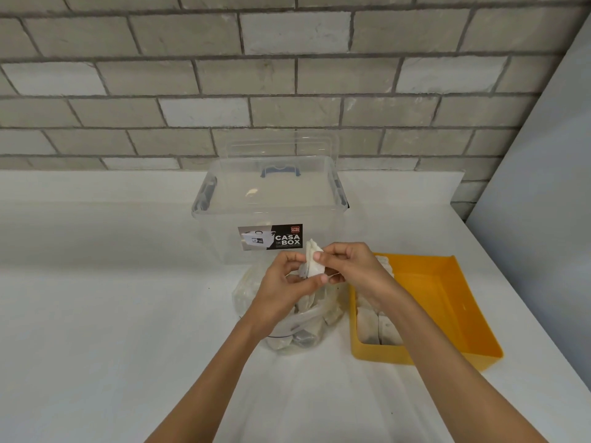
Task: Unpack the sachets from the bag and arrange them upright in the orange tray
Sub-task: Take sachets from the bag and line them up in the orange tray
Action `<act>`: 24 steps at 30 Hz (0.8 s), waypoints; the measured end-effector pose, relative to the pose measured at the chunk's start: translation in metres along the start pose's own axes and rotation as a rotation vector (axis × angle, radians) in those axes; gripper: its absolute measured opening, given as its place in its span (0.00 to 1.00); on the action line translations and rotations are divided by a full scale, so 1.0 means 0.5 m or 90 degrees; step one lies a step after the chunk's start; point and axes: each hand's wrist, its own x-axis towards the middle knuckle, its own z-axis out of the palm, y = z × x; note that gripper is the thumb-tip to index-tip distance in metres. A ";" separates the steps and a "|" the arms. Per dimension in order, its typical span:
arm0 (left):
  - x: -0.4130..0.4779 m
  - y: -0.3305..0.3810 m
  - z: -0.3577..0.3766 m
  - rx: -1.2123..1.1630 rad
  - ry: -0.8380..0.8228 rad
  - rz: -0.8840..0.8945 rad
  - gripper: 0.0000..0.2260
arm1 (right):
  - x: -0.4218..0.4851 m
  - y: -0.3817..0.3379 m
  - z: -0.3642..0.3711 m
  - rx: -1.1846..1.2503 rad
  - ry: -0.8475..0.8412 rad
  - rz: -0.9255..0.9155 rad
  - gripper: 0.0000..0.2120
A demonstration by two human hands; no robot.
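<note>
Hands: the left hand [281, 282] and right hand [355, 266] meet above the bag, and the fingers and thumbs of both pinch the held sachets [312, 262] between them.
Held sachets: a small white bunch with its long axis roughly upright; I cannot tell how many there are.
Bag [281, 342]: clear plastic, on the worktop [96, 314] directly beneath the hands, with more sachets inside.
Orange tray [380, 354]: just right of the bag; the tray sachets [380, 324] stand along its left wall.
Key relation: the tray lies to the right of the bunch and lower, and the right hand is nearer, its wrist over the tray's left side.
Step, as judged: the person is squaring the bunch before placing it.
Next move calls for: a short carry rightward and down, keeping the sachets upright.
Behind: a clear box [271, 206].
</note>
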 end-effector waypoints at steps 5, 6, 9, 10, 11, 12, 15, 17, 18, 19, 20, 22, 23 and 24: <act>0.005 0.007 0.006 -0.084 -0.009 -0.003 0.10 | -0.005 -0.006 0.000 -0.006 -0.024 -0.001 0.10; 0.007 0.007 0.002 -0.111 -0.011 -0.019 0.08 | -0.005 -0.007 -0.002 -0.004 -0.011 -0.008 0.09; 0.011 0.011 -0.007 -0.193 -0.023 -0.076 0.07 | -0.002 -0.009 -0.008 -0.014 0.050 -0.034 0.04; 0.013 0.012 -0.010 -0.206 -0.028 -0.091 0.07 | 0.000 -0.010 -0.010 -0.030 0.067 -0.045 0.04; 0.014 0.013 -0.012 -0.208 -0.031 -0.103 0.08 | 0.003 -0.010 -0.010 -0.050 0.078 -0.057 0.05; 0.015 0.012 -0.014 -0.200 -0.032 -0.111 0.08 | 0.005 -0.010 -0.010 -0.069 0.080 -0.068 0.05; 0.016 0.011 -0.018 -0.167 -0.035 -0.119 0.12 | 0.009 -0.010 -0.007 -0.116 0.060 -0.102 0.09; 0.016 0.011 -0.020 -0.166 -0.046 -0.118 0.12 | 0.012 -0.007 -0.002 -0.147 0.052 -0.115 0.08; 0.016 0.011 -0.022 -0.170 -0.053 -0.118 0.12 | 0.014 -0.006 0.000 -0.156 0.058 -0.115 0.07; 0.016 0.012 -0.024 -0.172 -0.058 -0.120 0.12 | 0.015 -0.003 0.002 -0.161 0.070 -0.114 0.06; 0.017 0.013 -0.026 -0.170 -0.063 -0.121 0.12 | 0.016 -0.002 0.002 -0.162 0.084 -0.112 0.04; 0.017 0.012 -0.029 -0.159 -0.067 -0.120 0.12 | 0.016 0.001 0.000 -0.160 0.103 -0.113 0.03; 0.018 0.012 -0.030 -0.152 -0.064 -0.117 0.11 | 0.015 0.002 -0.001 -0.161 0.108 -0.115 0.03; 0.018 0.011 -0.030 -0.144 -0.057 -0.113 0.10 | 0.014 0.002 -0.002 -0.164 0.108 -0.119 0.03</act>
